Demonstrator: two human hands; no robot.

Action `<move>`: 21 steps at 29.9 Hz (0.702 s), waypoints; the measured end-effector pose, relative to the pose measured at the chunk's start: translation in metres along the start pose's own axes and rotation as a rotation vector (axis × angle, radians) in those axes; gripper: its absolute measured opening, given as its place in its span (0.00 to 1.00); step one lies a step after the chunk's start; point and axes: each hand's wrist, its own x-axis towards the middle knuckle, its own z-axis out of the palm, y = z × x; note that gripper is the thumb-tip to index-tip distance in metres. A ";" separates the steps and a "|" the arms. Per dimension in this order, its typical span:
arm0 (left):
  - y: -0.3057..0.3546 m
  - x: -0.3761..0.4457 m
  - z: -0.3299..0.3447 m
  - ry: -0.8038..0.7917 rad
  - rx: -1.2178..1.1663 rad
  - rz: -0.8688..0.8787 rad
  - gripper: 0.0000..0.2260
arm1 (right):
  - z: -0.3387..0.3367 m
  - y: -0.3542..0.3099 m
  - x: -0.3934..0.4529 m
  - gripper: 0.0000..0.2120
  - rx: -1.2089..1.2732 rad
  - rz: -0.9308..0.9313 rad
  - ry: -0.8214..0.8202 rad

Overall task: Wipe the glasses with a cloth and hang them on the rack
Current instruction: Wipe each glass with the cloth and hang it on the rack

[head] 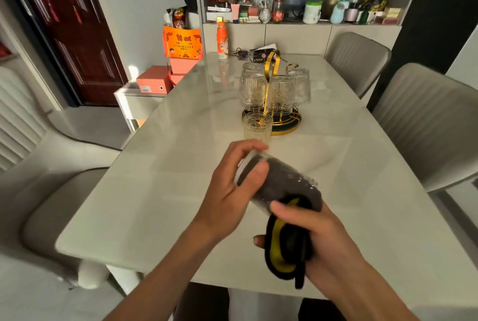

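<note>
A ribbed glass point(274, 178) is held tilted above the pale marble table point(181, 191), stuffed with a dark cloth point(287, 250). Beyond, a gold rack point(271, 113) carries inverted glasses. The left hand point(232, 191) grips the glass; the right hand point(318, 232) is closed on the cloth.

Warm daylight falls from my left, striking the orange box point(154, 83) and the wall in a bright patch, and the pale table point(181, 165) gives a soft sheen toward its far edge. My left hand point(232, 191) and the glass point(274, 178) smear with motion blur. The chairs point(426, 124) bow at the frame's edges, and the shelf clutter point(310, 7) beyond looks soft.
</note>
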 end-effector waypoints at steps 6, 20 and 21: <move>0.006 0.023 0.001 -0.026 0.151 -0.281 0.11 | 0.004 -0.006 0.005 0.18 -0.448 -0.108 -0.056; -0.016 0.014 -0.013 -0.081 -0.292 -0.308 0.11 | 0.012 0.010 0.005 0.17 -0.897 -0.254 0.019; -0.021 0.004 -0.012 -0.037 -0.386 -0.189 0.12 | 0.017 0.007 0.003 0.16 -0.604 -0.157 0.009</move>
